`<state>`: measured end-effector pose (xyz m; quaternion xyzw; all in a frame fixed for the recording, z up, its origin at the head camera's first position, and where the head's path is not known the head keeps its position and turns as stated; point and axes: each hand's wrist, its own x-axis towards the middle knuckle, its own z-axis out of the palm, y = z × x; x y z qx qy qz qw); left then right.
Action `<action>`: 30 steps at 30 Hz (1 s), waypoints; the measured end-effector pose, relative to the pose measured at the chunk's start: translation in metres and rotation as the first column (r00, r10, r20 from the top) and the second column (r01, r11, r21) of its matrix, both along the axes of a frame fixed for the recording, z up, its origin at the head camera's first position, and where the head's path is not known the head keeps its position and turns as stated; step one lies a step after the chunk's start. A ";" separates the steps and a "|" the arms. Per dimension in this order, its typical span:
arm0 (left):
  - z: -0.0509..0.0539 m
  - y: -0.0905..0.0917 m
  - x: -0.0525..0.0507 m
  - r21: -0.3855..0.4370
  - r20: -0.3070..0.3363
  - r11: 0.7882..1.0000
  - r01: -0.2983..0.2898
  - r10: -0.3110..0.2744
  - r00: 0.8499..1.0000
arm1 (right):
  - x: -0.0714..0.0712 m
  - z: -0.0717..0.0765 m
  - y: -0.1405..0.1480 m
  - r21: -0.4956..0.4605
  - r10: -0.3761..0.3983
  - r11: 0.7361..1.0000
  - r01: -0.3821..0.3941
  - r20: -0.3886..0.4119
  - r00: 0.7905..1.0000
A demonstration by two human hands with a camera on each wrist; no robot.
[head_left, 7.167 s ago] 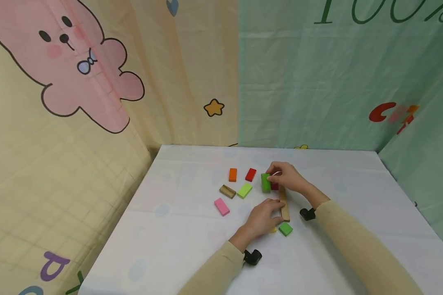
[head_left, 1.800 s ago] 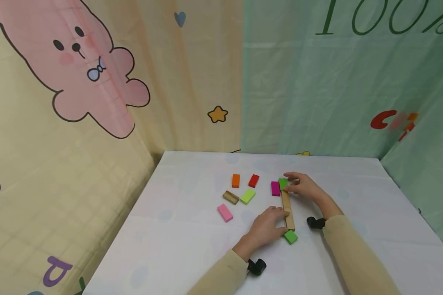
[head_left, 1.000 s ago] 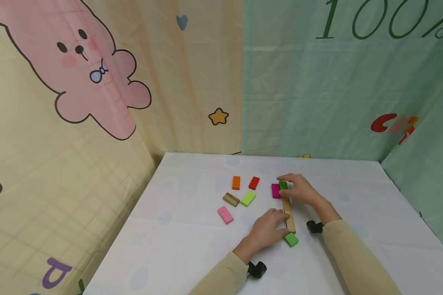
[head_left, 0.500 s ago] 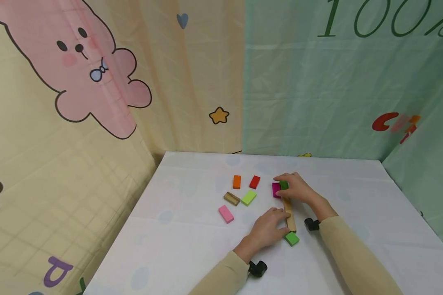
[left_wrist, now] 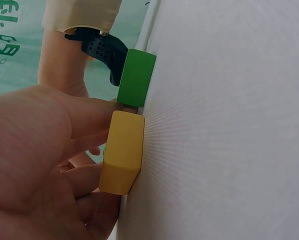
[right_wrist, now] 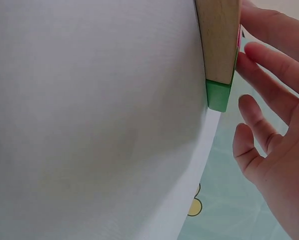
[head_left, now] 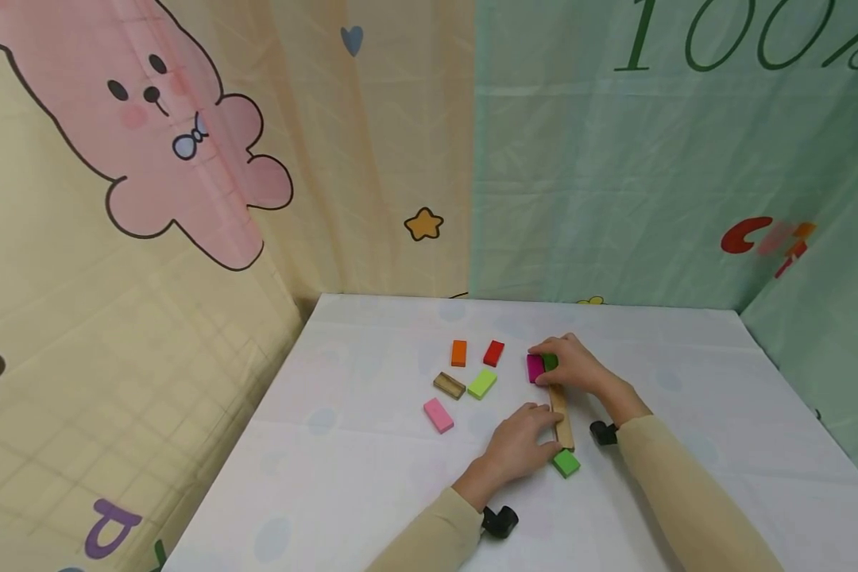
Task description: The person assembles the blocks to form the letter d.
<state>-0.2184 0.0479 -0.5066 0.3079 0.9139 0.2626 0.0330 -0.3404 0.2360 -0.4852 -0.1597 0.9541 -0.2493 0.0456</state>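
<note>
Two natural wooden blocks (head_left: 563,429) appear to lie end to end in a narrow row. My left hand (head_left: 518,442) holds this row, fingertips on its side and thumb by its near end. Beside that end sits a green block (head_left: 566,462); a yellow block (left_wrist: 123,150), beside my left fingers in the left wrist view, is hidden in the head view. At the far end my right hand (head_left: 575,365) pinches a magenta block (head_left: 535,368) between thumb and finger. Next to it another green block (head_left: 550,361), partly covered by the hand, abuts the wood.
Left of the row lie an orange block (head_left: 459,353), a red block (head_left: 493,353), a lime block (head_left: 482,384), a brown hollow-looking block (head_left: 449,385) and a pink block (head_left: 438,415). A white cloth covers the table (head_left: 314,492); printed curtains (head_left: 372,159) stand behind.
My right hand first held a green block, which now stands at the row's far end. It then shifted left onto the magenta block. The left hand has stayed on the wood.
</note>
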 end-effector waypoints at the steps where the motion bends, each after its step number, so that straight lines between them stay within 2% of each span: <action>1: 0.000 0.000 0.000 0.000 -0.002 1.000 0.001 -0.001 1.000 | -0.001 0.000 0.000 0.003 0.003 1.000 -0.003 -0.007 1.000; 10: 0.000 0.002 -0.001 0.008 -0.006 1.000 -0.001 0.001 1.000 | 0.000 0.004 -0.004 0.025 0.059 0.998 -0.057 -0.068 0.996; 15: 0.001 0.001 -0.001 0.009 -0.012 1.000 -0.001 0.002 1.000 | 0.000 0.005 -0.005 0.034 0.111 0.994 -0.108 -0.116 0.987; 23: 0.000 -0.001 0.001 0.022 -0.009 1.000 0.005 -0.005 1.000 | 0.002 0.006 -0.010 0.005 0.122 0.993 -0.122 -0.110 0.987; 30: -0.003 0.000 0.000 0.014 -0.027 1.000 0.004 -0.004 1.000 | 0.006 0.009 -0.016 0.016 0.149 0.989 -0.148 -0.118 0.982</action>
